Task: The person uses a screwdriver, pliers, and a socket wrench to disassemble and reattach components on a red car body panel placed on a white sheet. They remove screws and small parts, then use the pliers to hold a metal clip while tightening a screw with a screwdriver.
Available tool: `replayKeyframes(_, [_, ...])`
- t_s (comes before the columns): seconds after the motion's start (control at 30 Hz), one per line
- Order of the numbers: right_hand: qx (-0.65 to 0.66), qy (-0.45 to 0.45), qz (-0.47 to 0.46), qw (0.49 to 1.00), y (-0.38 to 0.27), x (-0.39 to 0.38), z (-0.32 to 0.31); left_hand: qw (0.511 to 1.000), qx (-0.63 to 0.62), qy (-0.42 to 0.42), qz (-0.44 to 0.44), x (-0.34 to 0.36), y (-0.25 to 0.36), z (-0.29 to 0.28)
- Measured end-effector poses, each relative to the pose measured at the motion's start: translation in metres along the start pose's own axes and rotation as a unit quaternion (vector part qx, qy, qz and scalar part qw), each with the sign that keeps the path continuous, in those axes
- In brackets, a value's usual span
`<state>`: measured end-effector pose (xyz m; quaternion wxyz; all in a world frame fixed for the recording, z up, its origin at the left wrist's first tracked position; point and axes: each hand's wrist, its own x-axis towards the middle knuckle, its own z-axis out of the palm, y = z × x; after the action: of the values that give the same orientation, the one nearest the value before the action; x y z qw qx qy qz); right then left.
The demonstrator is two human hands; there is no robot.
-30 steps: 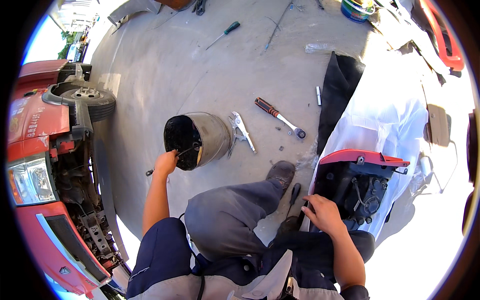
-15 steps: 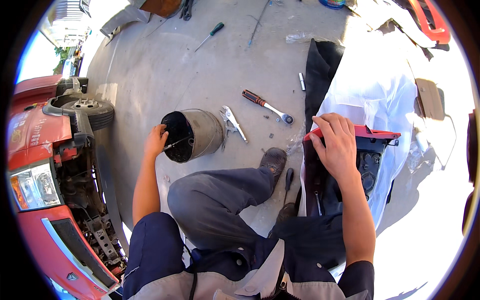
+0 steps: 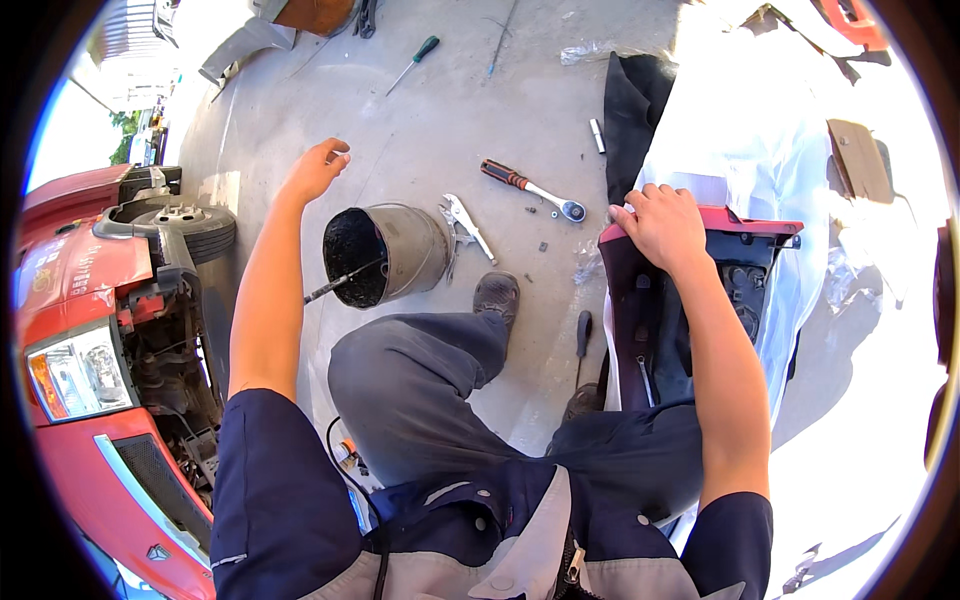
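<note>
Concrete floor (image 3: 450, 110) | left hand (image 3: 318, 170) outstretched | right hand (image 3: 665, 228) clasping red panel (image 3: 765, 227)

The grey floor (image 3: 400, 130) carries 1 bucket (image 3: 415, 248), 1 ratchet (image 3: 528, 187), locking pliers (image 3: 471, 229) and 2 screwdrivers (image 3: 428, 47).

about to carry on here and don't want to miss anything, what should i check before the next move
1. Left hand free: ok, nothing visible in it.
2. Right hand on the red-edged panel: ok, at its edge.
3. Right-hand grip secure: cannot tell, the fingertips' hold is hidden.
4. Rod clear of bucket: not ok, it sticks out of the mouth.
5. Floor by the shoes clear: not ok, a black-handled screwdriver lies there.
</note>
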<state>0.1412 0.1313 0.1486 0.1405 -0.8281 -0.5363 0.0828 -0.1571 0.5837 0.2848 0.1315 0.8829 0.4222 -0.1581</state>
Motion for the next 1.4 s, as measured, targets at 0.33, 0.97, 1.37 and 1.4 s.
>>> replayKeyframes(0.33, [0.035, 0.020, 0.016, 0.999, -0.014, 0.004, -0.002, 0.997, 0.065, 0.010, -0.044, 0.193, -0.042, 0.120])
replayKeyframes(0.97, [0.029, -0.017, 0.023, 0.999, -0.001, 0.024, 0.003, 0.985, 0.015, 0.173, 0.009, 0.539, -0.253, 0.164])
replayKeyframes(1.37, [-0.019, -0.112, 0.074, 0.991, -0.016, 0.008, -0.007, 0.972, 0.184, 0.147, 0.009, 0.473, -0.139, 0.236])
replayKeyframes(1.4, [-0.021, -0.109, 0.070, 0.991, -0.014, 0.012, -0.006, 0.971, 0.169, 0.169, 0.017, 0.468, -0.143, 0.229])
